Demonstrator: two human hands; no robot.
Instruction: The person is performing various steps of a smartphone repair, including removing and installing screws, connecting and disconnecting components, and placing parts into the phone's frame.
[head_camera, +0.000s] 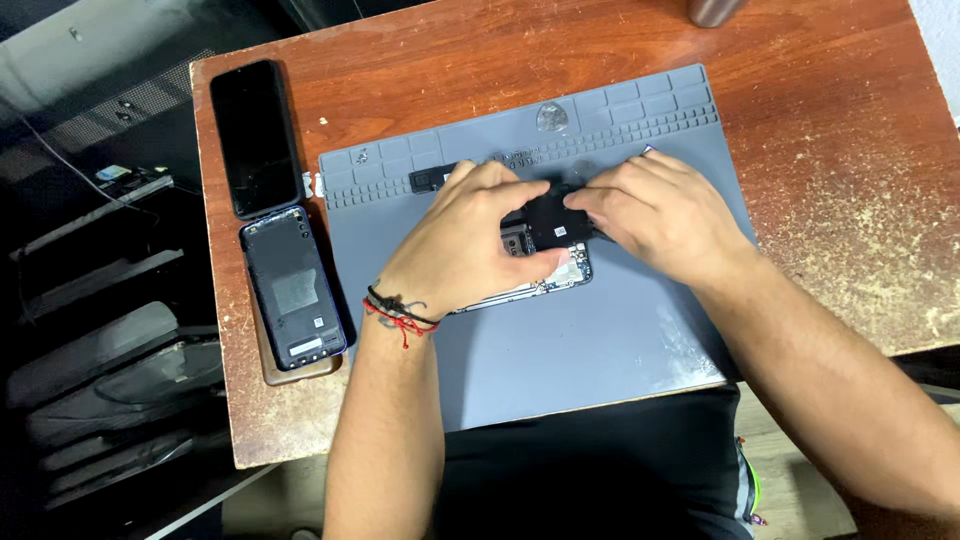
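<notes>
Head view, looking down: both hands meet over an opened phone (545, 270) lying on a grey mat (600, 340) on the wooden counter (830, 120). Left hand (465, 245) and right hand (660, 210) each pinch a black cover piece (555, 215) between fingertips, holding it just above the phone's upper end. A red and black string bracelet (398, 312) circles the left wrist. On the counter's left edge lie a dark phone screen (255, 135) and a back cover (293, 290), touching end to end.

Dark blank phone screen (255, 135) at table's left edge; small white label (318, 322) on back cover below.
</notes>
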